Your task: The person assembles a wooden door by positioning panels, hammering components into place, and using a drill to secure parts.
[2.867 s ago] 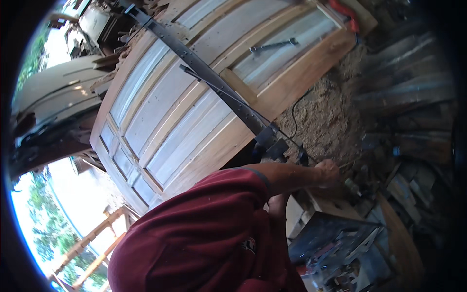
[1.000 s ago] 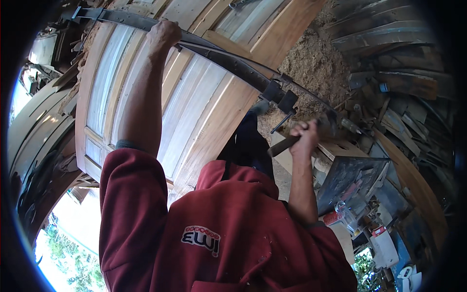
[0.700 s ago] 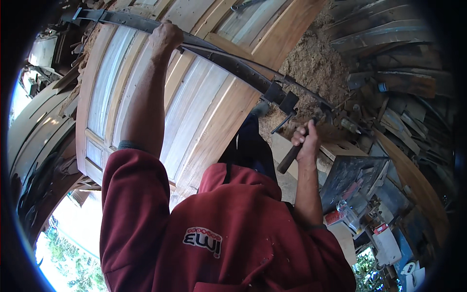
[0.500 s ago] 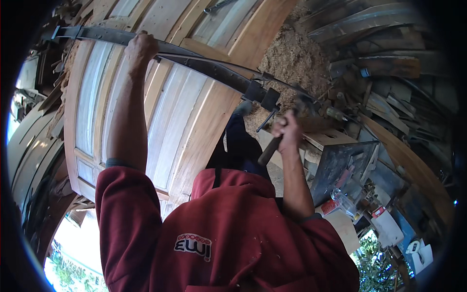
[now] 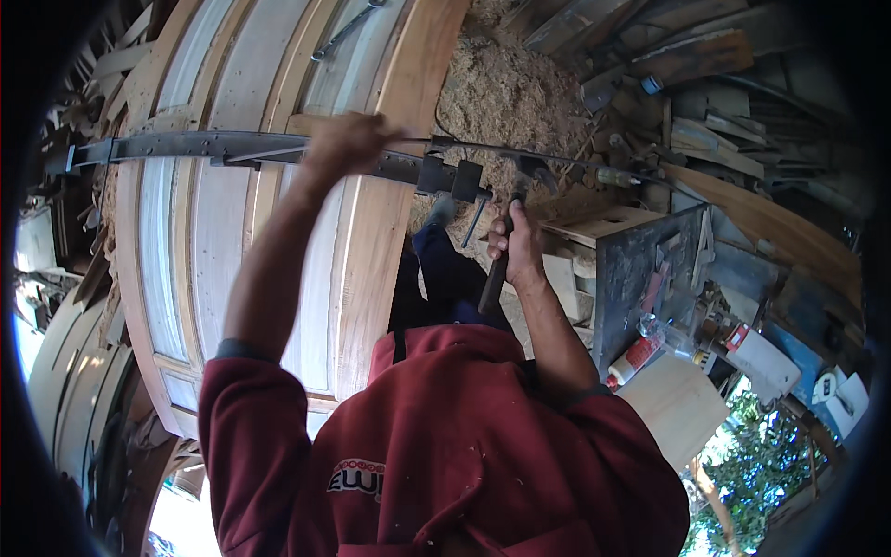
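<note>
A long dark metal bar clamp (image 5: 200, 144) lies across a panelled wooden door (image 5: 367, 269), its screw end and handle projecting past the door's right edge. A thinner metal bar (image 5: 575, 160) runs along the clamp and on to the right. Blurred by motion, my left hand (image 5: 351, 146) is over both bars near their middle. Whether its fingers close round the thin bar I cannot make out. My right hand (image 5: 522, 243) grips the dark handle of a hammer (image 5: 496, 283), its blurred head up beside the clamp's screw end.
A wrench (image 5: 345, 30) lies on the door's far part. Wood shavings (image 5: 506, 97) cover the floor beyond the right edge. To the right stand a dark-sided wooden box (image 5: 645, 265), a red-and-white bottle (image 5: 636, 360) and stacked offcuts (image 5: 715, 139). Boards (image 5: 70, 371) lean at the left.
My left hand has moved right along the clamp, toward its screw end. My right hand keeps its hold on the hammer, now more upright. The whole view has turned slightly.
</note>
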A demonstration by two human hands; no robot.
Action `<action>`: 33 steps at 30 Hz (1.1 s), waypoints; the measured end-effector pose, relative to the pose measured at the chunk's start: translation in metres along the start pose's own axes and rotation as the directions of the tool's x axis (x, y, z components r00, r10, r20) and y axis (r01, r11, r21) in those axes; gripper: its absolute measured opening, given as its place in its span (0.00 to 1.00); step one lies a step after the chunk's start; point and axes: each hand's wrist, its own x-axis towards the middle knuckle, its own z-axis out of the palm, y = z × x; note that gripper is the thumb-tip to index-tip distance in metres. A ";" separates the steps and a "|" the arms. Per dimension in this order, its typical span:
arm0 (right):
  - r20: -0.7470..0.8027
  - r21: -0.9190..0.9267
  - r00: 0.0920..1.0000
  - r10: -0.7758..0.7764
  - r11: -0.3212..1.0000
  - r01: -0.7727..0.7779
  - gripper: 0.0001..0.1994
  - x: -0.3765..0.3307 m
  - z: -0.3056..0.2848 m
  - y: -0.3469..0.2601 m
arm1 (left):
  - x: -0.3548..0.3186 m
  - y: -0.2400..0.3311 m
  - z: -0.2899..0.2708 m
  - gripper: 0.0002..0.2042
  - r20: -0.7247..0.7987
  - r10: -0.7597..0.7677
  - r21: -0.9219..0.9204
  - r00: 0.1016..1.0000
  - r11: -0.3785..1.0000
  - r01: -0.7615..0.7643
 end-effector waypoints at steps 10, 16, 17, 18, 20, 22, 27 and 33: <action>0.045 -0.092 0.988 0.146 0.986 -0.142 0.11 -0.006 0.049 0.046 | 0.028 0.085 0.013 0.44 0.180 -0.045 0.101 0.983 0.994 0.027; 0.049 -0.172 0.995 0.091 0.982 -0.082 0.11 0.001 0.010 0.012 | 0.025 0.083 0.010 0.43 0.214 -0.057 0.097 0.975 0.995 0.037; 0.003 -0.097 0.996 0.090 0.991 -0.089 0.11 0.001 -0.002 0.017 | 0.025 0.086 0.009 0.43 0.217 -0.070 0.107 0.974 0.993 0.048; 0.001 0.066 0.998 0.060 0.996 -0.060 0.09 0.011 -0.016 0.019 | 0.025 0.087 0.007 0.43 0.220 -0.084 0.117 0.972 0.991 0.059; -0.103 0.133 0.991 -0.081 0.987 0.094 0.10 0.021 -0.013 0.019 | 0.026 0.086 0.009 0.43 0.204 -0.073 0.137 0.976 0.989 0.045; -0.077 0.080 0.997 -0.024 0.996 0.030 0.09 0.022 0.020 0.038 | 0.027 0.084 0.015 0.43 0.171 -0.048 0.152 0.984 0.988 0.021; 0.190 -0.146 0.977 0.093 0.987 -0.065 0.09 0.013 0.020 0.026 | 0.029 0.082 0.027 0.36 0.210 -0.043 0.123 0.977 0.992 0.018; 0.075 -0.105 0.997 0.014 0.994 -0.006 0.10 0.010 0.008 0.006 | 0.027 0.081 0.026 0.41 0.133 0.001 0.166 0.991 0.986 -0.024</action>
